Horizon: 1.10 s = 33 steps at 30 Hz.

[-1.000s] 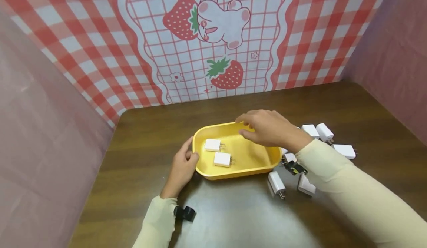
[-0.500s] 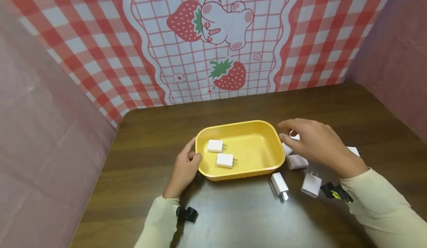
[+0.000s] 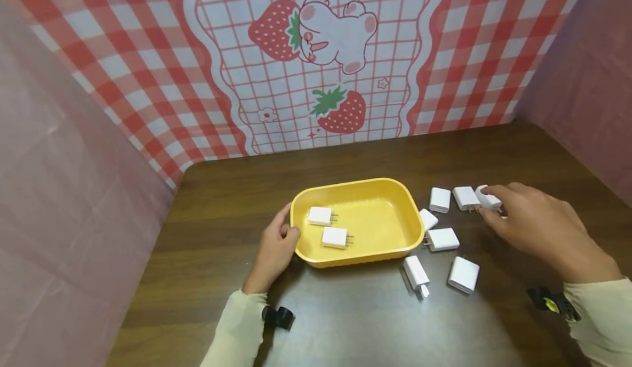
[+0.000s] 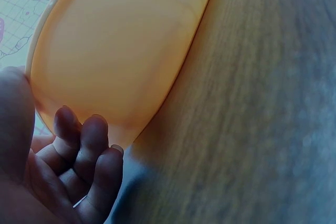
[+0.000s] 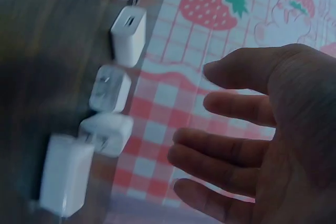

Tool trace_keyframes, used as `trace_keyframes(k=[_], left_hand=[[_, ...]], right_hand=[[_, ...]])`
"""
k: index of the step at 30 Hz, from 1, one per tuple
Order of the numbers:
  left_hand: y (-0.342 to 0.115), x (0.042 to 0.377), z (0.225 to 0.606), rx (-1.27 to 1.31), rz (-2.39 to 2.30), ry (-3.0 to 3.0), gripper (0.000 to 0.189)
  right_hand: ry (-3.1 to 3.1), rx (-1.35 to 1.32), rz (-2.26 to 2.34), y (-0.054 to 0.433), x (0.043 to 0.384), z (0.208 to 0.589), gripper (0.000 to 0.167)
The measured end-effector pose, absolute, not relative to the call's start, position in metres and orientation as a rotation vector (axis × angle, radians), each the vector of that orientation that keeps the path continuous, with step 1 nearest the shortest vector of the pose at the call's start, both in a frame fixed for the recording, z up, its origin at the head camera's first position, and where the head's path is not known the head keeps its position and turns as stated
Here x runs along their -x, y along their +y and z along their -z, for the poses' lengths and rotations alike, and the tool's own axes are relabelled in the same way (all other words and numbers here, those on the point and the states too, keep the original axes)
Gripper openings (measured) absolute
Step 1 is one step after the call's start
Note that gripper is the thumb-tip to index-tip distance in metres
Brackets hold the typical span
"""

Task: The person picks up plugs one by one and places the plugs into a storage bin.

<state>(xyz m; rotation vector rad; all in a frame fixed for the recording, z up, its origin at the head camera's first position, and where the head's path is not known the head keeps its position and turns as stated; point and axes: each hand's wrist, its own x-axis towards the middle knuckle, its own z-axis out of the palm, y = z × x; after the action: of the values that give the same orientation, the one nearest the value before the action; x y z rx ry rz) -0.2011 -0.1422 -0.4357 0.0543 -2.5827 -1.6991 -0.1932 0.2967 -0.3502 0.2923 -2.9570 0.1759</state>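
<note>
My left hand [image 3: 273, 250] grips the left end of a yellow plastic bin [image 3: 377, 221]. Its thumb is over the rim, and its curled fingers [image 4: 93, 137] lie against the outer wall. Inside the bin are two white charger plugs: an upper charger [image 3: 320, 216] and a lower charger [image 3: 334, 238]. On the right, my right hand [image 3: 548, 232] hovers with fingertips right at a white charger [image 3: 486, 196] in the head view. In the right wrist view, spread fingers [image 5: 220, 148] hold nothing, apart from the row of chargers [image 5: 110, 88].
More white chargers lie loose on the brown table [image 3: 222, 208]: one charger [image 3: 440, 199] behind, one charger [image 3: 428, 219] against the bin's right end, and another charger [image 3: 464, 275] in front. A checked strawberry cloth [image 3: 340, 54] hangs at the back. Pink cloth walls stand left and right.
My right hand has moved from over the bin rightward to the far chargers, uncovering several of them. The left hand keeps its grip on the bin, and the two chargers inside stay put.
</note>
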Motion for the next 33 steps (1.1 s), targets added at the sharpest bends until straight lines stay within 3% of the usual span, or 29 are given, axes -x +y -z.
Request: trace_keyframes(k=[12,20,33], left_hand=[[-0.141,0.199,0.436,-0.075,1.683,-2.618,0.059],[-0.141,0.202,0.437,-0.066,1.666,-2.595,0.059],[-0.140,0.202,0.437,-0.042,1.666,-2.583,0.058]], right_hand=[[-3.136,-0.157,-0.229,0.332,0.184,0.366,0.056],[-3.151,-0.120,-0.220,0.340,0.188,0.368,0.052],[-3.263,-0.106,-0.209,0.351,0.182,0.375,0.063]])
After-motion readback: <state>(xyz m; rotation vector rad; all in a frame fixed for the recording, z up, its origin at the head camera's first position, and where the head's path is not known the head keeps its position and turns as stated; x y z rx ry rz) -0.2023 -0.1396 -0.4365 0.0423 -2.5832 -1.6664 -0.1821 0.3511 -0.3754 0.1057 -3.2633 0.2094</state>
